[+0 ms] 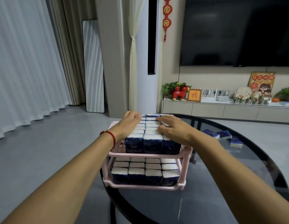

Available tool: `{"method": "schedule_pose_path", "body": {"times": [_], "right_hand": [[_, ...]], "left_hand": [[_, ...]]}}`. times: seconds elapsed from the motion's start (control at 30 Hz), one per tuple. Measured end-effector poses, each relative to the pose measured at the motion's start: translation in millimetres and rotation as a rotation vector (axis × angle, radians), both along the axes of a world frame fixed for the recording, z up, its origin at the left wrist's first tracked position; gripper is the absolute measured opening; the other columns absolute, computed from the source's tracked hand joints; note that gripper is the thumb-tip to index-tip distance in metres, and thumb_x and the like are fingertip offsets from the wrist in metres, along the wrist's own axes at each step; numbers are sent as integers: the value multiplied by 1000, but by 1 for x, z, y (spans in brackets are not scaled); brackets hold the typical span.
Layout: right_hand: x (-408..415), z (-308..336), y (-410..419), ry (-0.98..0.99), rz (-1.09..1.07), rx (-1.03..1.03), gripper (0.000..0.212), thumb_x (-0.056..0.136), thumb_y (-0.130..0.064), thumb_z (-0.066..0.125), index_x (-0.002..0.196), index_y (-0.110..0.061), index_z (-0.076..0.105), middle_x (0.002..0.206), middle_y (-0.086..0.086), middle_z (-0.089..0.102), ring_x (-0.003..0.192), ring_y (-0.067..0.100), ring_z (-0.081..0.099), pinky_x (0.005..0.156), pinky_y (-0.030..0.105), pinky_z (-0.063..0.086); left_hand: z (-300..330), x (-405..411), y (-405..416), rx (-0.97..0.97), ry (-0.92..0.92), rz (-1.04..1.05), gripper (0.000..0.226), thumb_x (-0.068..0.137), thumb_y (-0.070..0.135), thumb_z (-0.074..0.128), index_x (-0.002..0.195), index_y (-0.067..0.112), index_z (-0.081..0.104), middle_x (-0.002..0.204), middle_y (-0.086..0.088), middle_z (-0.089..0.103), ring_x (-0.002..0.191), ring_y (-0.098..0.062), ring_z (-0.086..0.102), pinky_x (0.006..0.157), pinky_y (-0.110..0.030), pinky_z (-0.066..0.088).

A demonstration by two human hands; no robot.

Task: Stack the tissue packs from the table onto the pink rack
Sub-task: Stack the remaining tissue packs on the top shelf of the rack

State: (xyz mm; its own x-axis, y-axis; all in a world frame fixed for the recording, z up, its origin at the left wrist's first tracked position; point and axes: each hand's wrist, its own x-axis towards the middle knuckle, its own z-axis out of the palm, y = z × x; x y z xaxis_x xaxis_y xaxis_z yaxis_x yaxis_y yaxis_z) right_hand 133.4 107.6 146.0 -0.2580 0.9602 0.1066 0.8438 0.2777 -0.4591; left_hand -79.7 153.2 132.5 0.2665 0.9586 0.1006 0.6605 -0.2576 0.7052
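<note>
Tissue packs [151, 126] fill both tiers of the pink rack [186, 152], which stands on the near left part of a round dark glass table [247, 183]. From the head camera, the upper tier's far rows are partly covered by the two hands, and its left rim is hidden behind the left wrist. The print on the packs' dark blue fronts is too blurred to read. The lower tier is seen only through the gap under the upper shelf, so how far back its packs go cannot be told. The table's right edge is cut off by the frame.

The packs stand upright, packed side by side in tight rows, white tops up and dark blue faces toward the camera.

Left hand [130, 122], with a red bracelet [110, 136] at the wrist, lies over the left side of the top rows; its fingertips curl down over the far edge, and whether they grip a pack cannot be told. Right hand [172, 128] rests flat with fingers spread on the right side of the top rows, gripping nothing.

Loose packs [224, 135] lie flat on the table to the right of the rack, apart from it.
</note>
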Motion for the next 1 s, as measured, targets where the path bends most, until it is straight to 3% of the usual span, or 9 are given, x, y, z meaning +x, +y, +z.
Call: {"method": "schedule_pose_path", "body": {"times": [0.13,0.27,0.33,0.43,0.53,0.67,0.77,0.87,1.0], "right_hand": [[5,-4,2,100,-2,27,55,102,-47,49,155,-32,41,165,-5,33,149,16,31,116,34,25],[25,-8,-5,400,-43,161,50,100,-56,51,145,-36,53,154,-10,49,138,12,46,114,39,35],[39,-12,-13,478,-95,218,43,101,-50,53,140,-34,59,143,-15,57,128,6,50,110,37,39],[66,-26,-27,505,-204,301,36,103,-42,53,135,-31,63,128,-19,59,122,6,53,103,34,42],[96,-51,-38,510,-331,299,35,104,-37,52,134,-25,65,128,-11,64,119,12,59,102,39,49],[137,-100,-50,487,-475,190,29,102,-23,57,128,-19,68,126,1,70,109,15,64,101,39,52],[157,-137,-52,358,-512,51,32,99,-16,61,130,-19,67,129,6,69,109,17,66,100,41,54],[166,-156,-48,224,-502,-42,37,97,-19,62,134,-25,63,134,6,66,118,21,63,103,43,52],[175,-160,-34,74,-414,-112,49,98,-24,63,146,-24,52,151,4,53,136,23,51,110,39,41]], "left_hand": [[0,3,3,-26,-116,2,41,109,46,33,137,21,50,149,8,33,133,-13,42,115,-34,28],[-4,-5,7,-57,-303,-21,48,104,50,47,135,16,61,133,14,55,117,3,53,112,-29,30],[-7,-10,10,-122,-367,6,66,91,67,56,141,25,58,140,10,61,129,-10,57,119,-42,35],[-3,-10,4,-129,-396,-10,65,96,67,47,150,29,49,145,7,58,137,-18,52,121,-48,33],[13,-5,-14,90,-292,57,53,108,51,33,155,28,40,159,6,42,146,-19,38,121,-44,29],[33,16,-72,562,-310,209,31,105,22,49,132,21,62,137,1,62,123,-7,54,99,-20,44],[24,53,-134,689,-381,-10,22,98,4,56,108,19,69,110,8,70,105,-3,64,87,-12,48],[-16,106,-167,479,-319,-285,23,92,8,57,103,25,68,105,15,67,103,-4,63,84,-9,43],[-97,175,-150,325,-29,-488,36,86,8,54,119,19,63,126,6,58,123,-8,48,108,-17,33]]}}
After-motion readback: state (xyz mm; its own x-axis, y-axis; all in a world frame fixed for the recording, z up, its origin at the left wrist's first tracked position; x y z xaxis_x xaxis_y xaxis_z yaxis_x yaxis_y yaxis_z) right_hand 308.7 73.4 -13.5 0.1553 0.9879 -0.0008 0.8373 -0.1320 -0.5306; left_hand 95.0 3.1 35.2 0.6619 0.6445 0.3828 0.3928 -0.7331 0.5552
